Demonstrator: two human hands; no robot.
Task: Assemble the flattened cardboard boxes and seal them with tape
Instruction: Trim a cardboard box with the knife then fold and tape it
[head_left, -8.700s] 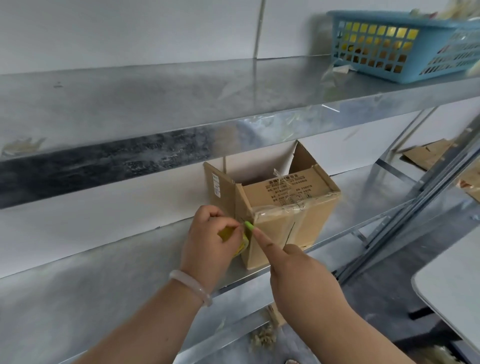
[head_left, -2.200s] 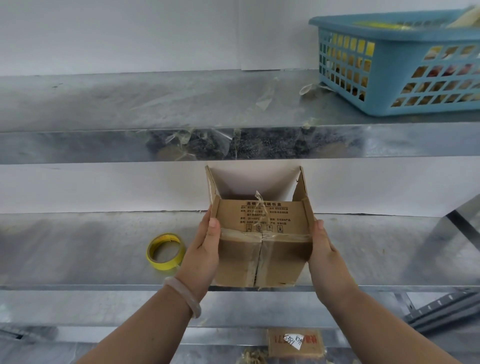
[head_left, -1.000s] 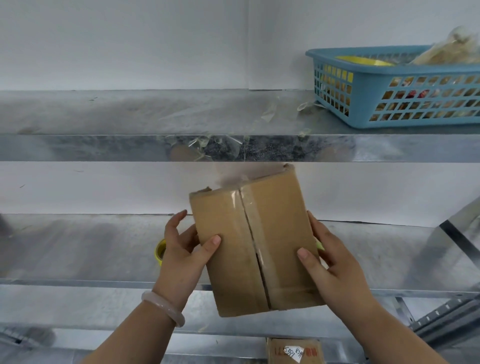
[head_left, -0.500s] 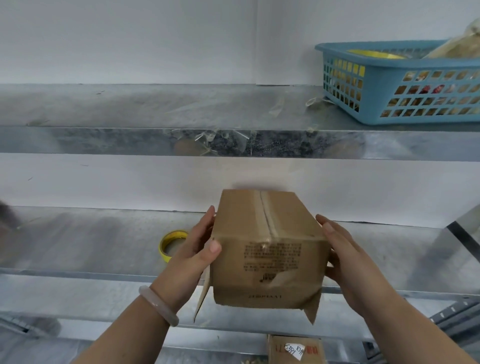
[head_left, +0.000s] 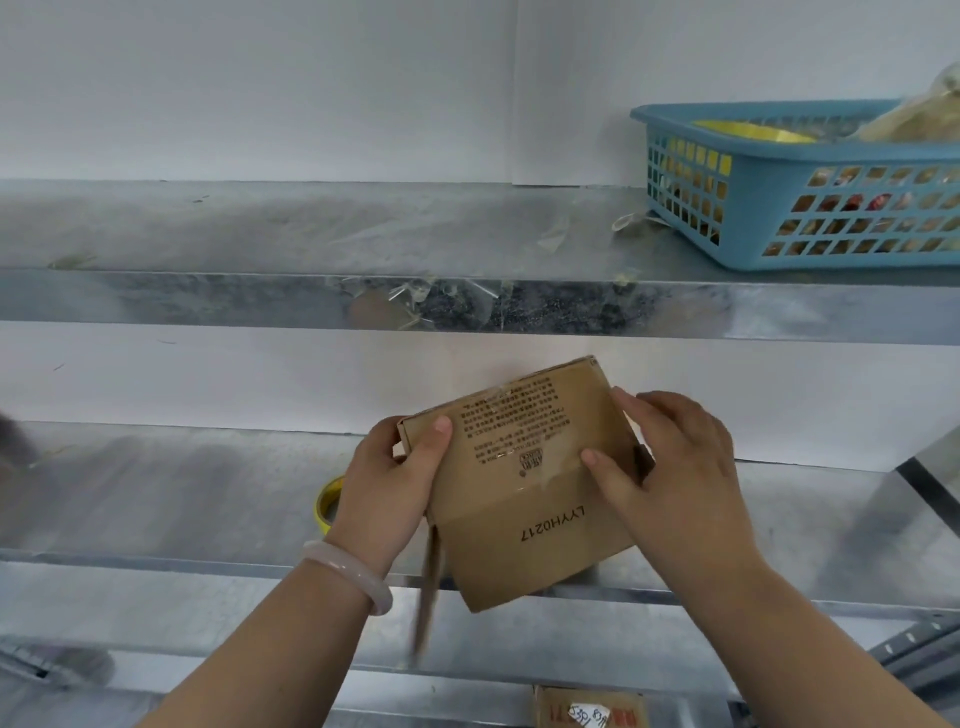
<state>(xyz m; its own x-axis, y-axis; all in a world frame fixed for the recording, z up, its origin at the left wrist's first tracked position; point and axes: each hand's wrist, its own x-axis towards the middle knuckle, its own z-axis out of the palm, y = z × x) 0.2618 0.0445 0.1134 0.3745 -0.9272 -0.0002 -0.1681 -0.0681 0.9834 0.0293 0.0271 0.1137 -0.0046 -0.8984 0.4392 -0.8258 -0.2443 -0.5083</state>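
1. Steel rack w/ two levels in view: upper shelf (head_left: 260, 228) across mid-frame, lower shelf (head_left: 156, 493) beneath it, apparently serving as the work surface.
2. Parked top right on the upper level, a blue basket (head_left: 831, 228) w/ something yellow and bagged stuff inside. Prob. spare supplies, kept out of the way of the work.
3. Held in mid-air in front of the lower level, not resting on it: cardboard box (head_left: 519, 499), tilted, printed face toward the camera, text upside down. Clear tape glinting across that face. Tilt prob. meant to bring an unsealed end within reach.
4. Gripping the box's right side, right hand (head_left: 675, 467), w/ thumb pressed on the printed face and fingers curled over the edge.
5. Clamped on the box's left edge, left hand (head_left: 384, 488), thumb on front, fingers hidden behind, bracelet (head_left: 348, 571) at the wrist. One grip per side, the box between them — likely for control while tilting.
6. Dangling at the box's lower left, under the left hand, a loose flap (head_left: 428, 597), blurred. That end judged not yet closed.
7. Flat on the lower level just behind the left hand and half hidden by it, a yellow tape roll (head_left: 327, 501) — near enough for the next seal.
8. Stuck along the upper level's front lip, tape scraps (head_left: 415, 301).
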